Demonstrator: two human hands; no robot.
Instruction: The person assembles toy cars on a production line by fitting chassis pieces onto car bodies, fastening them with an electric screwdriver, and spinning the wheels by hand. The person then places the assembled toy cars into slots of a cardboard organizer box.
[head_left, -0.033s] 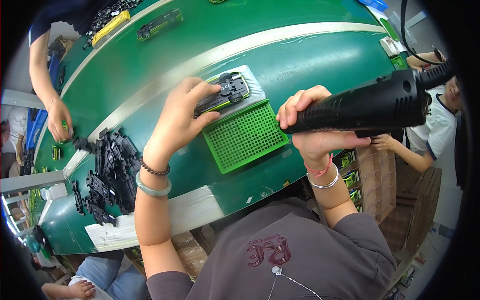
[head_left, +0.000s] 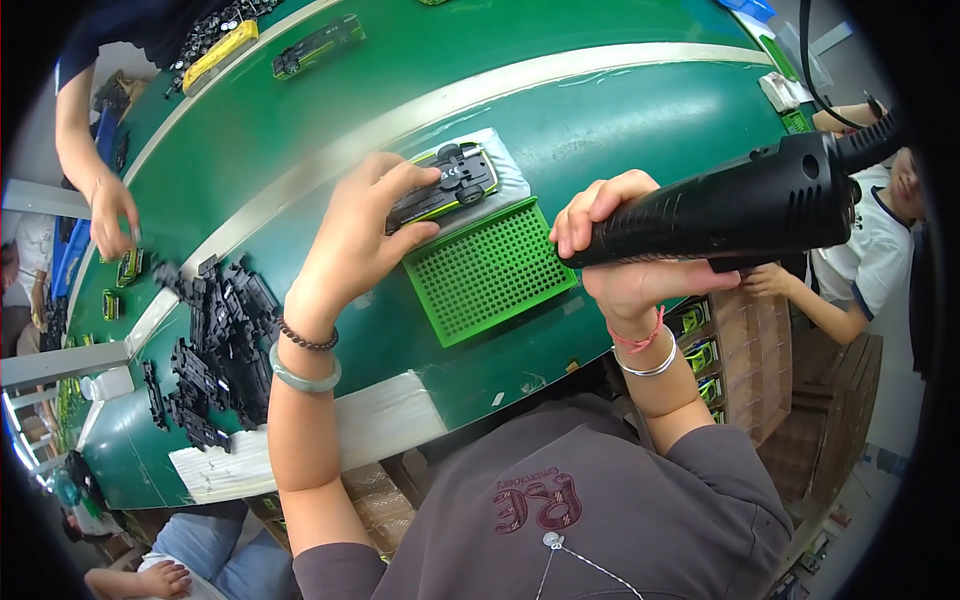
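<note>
Toy car [head_left: 464, 180]: wheels up on white pad [head_left: 513, 178] | left hand [head_left: 358, 222]: thumb and fingers pinching car's 8 o'clock end | green basket [head_left: 490, 272]: beside car, 5 o'clock from it | right hand [head_left: 618, 288]: wrapped round black handheld tool [head_left: 715, 212], 3 o'clock from car | black parts [head_left: 228, 325]: heaped, 8 o'clock | co-worker's hand [head_left: 112, 218]: farther, 9 o'clock

Left hand [head_left: 352, 228] gripping; right hand [head_left: 620, 288] curled

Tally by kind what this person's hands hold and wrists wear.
Upturned toy car in left hand: 1
Black handheld tool in right hand: 1
Dark beaded bracelet and red bracelet: 2
Pale green bangle and silver bangle: 2
Total: 6
</note>
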